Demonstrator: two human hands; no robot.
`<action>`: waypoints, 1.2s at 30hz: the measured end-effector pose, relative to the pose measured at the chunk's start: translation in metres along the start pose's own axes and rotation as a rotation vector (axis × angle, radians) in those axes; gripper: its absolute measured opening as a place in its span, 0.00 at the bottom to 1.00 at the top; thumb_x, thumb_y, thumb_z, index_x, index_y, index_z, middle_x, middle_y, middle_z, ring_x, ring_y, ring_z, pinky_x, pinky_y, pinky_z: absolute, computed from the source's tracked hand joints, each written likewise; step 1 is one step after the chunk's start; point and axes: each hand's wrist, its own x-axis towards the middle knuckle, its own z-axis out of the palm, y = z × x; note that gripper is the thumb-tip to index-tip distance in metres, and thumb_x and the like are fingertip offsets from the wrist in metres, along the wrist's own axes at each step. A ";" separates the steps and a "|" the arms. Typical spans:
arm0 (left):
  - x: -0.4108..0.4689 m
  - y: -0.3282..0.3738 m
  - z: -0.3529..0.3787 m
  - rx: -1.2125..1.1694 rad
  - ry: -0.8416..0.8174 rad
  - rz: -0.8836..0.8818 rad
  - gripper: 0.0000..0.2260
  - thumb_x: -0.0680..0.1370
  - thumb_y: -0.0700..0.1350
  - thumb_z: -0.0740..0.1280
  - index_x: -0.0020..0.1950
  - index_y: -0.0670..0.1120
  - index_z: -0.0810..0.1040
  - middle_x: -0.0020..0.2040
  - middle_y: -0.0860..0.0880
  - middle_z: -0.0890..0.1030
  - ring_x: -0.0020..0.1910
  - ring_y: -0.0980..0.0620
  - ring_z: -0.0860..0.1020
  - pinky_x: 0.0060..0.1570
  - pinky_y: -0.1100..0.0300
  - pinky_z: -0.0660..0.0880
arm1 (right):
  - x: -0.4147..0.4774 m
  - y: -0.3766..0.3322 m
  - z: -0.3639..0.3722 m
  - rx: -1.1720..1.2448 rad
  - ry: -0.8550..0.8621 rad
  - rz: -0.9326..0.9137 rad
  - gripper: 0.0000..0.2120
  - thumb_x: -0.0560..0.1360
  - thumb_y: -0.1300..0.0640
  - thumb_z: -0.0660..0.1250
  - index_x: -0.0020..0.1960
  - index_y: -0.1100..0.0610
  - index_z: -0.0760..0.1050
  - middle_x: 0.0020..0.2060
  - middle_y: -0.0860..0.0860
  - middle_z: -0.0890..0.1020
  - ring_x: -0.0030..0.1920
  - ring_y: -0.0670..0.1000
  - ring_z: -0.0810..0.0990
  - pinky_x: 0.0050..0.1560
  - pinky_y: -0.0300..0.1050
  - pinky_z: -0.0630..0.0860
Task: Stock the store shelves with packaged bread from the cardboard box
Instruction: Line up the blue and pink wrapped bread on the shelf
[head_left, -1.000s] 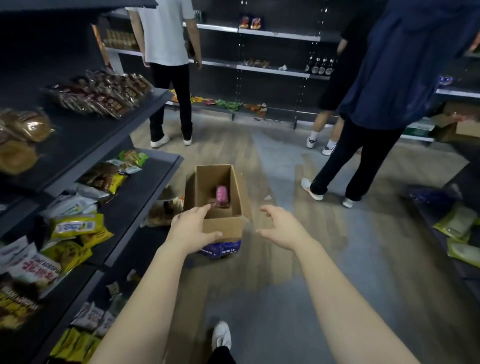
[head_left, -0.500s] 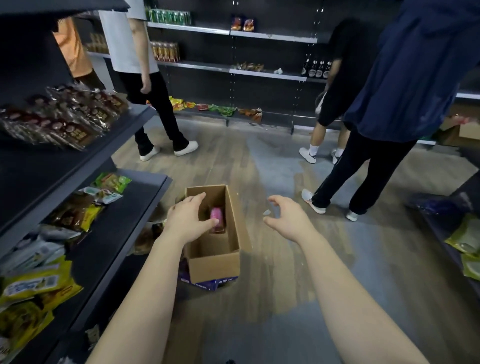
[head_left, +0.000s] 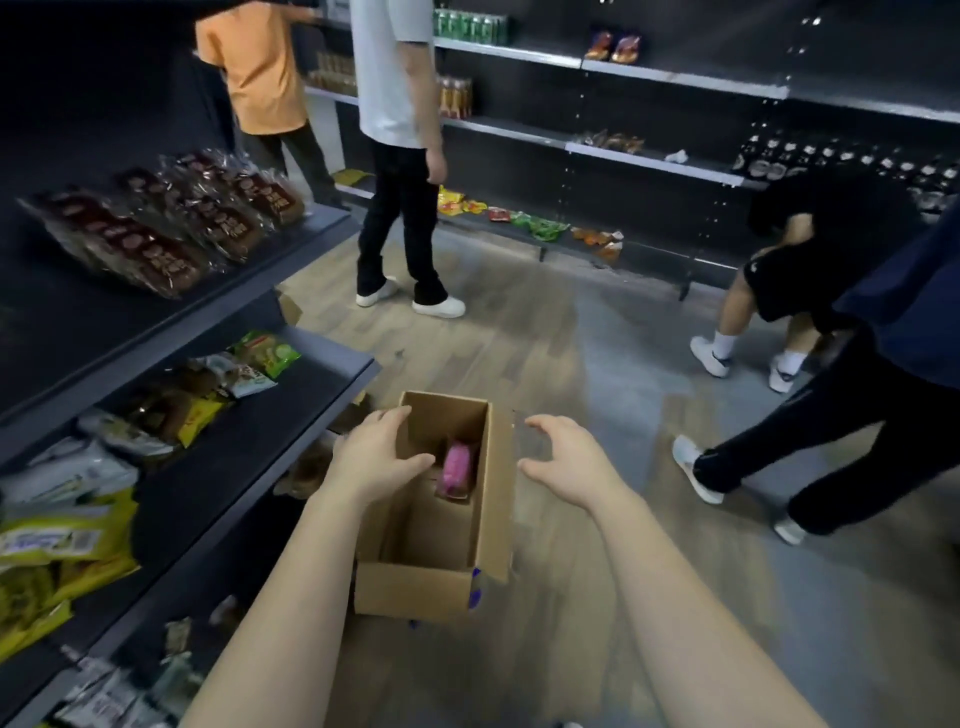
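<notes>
Cardboard box is set open on the floor, lower centre; one pink pack is seen inside, far end. Left hand is held over its left rim, right hand just right of it; both spread, nothing gripped. Bread packs are shelved upper left.

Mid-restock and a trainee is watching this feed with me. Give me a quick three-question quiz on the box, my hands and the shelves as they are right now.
1. Multiple choice: what lies inside the cardboard box on the floor?
A) a pink package
B) green cans
C) nothing at all
2. True or false: the right hand is holding a package.
3. Fill in: the brown bread packs lie on a shelf to the box's ____ side.

Key: 1 A. 2 false, the hand is open and holds nothing. 3 left.
</notes>
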 end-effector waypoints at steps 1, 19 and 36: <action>0.004 0.005 0.003 -0.006 0.017 -0.026 0.33 0.75 0.58 0.69 0.77 0.52 0.63 0.73 0.50 0.69 0.70 0.48 0.69 0.67 0.44 0.68 | 0.011 0.007 -0.006 -0.029 -0.021 -0.032 0.30 0.74 0.51 0.70 0.73 0.53 0.66 0.69 0.53 0.71 0.68 0.52 0.71 0.67 0.45 0.68; 0.024 0.029 0.047 -0.152 0.206 -0.496 0.35 0.74 0.60 0.70 0.77 0.54 0.59 0.71 0.52 0.71 0.69 0.48 0.70 0.65 0.45 0.69 | 0.165 0.013 -0.016 -0.220 -0.371 -0.517 0.33 0.70 0.50 0.72 0.73 0.51 0.66 0.67 0.51 0.73 0.65 0.53 0.73 0.65 0.49 0.72; 0.082 -0.033 0.039 -0.198 0.156 -0.749 0.35 0.74 0.61 0.70 0.76 0.53 0.62 0.72 0.49 0.70 0.71 0.48 0.69 0.67 0.46 0.68 | 0.299 -0.044 0.035 -0.337 -0.596 -0.728 0.34 0.72 0.52 0.73 0.74 0.51 0.64 0.69 0.54 0.72 0.68 0.55 0.70 0.65 0.48 0.70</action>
